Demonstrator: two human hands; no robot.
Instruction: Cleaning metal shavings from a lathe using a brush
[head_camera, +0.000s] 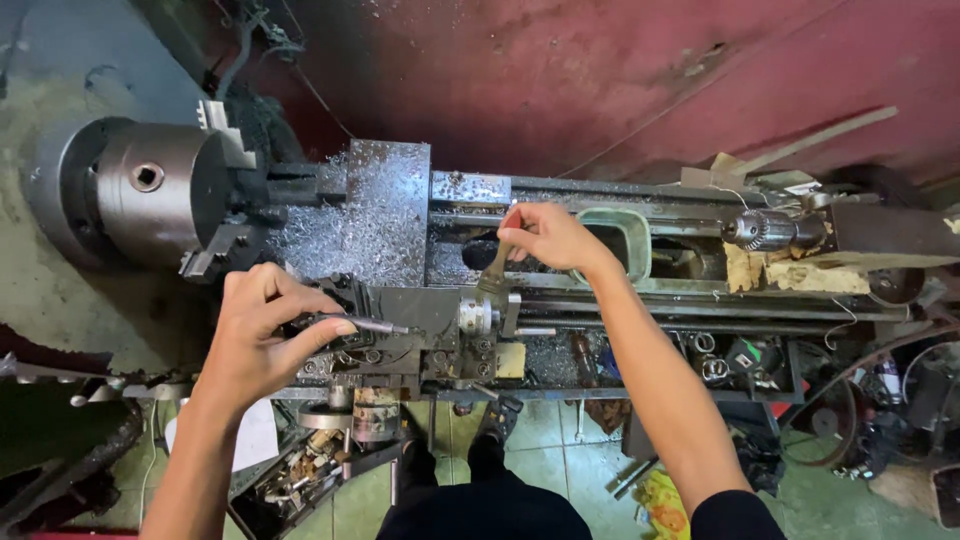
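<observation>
Now the right hand (548, 235) pinches a small wooden-handled brush (496, 268), light and stiff, by its handle; the left hand (262, 335) grips a slim steel lever (375, 325).

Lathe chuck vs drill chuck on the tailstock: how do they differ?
The lathe chuck is far larger, a broad smooth drum with stepped jaws; the drill chuck is small, narrow and ribbed. The lathe chuck sits at the left end, beside piled metal chips; the drill chuck sits at the right. Both are grey metal, facing each other along the bed.

no packages, labels, signs or screens can be made out.
</observation>
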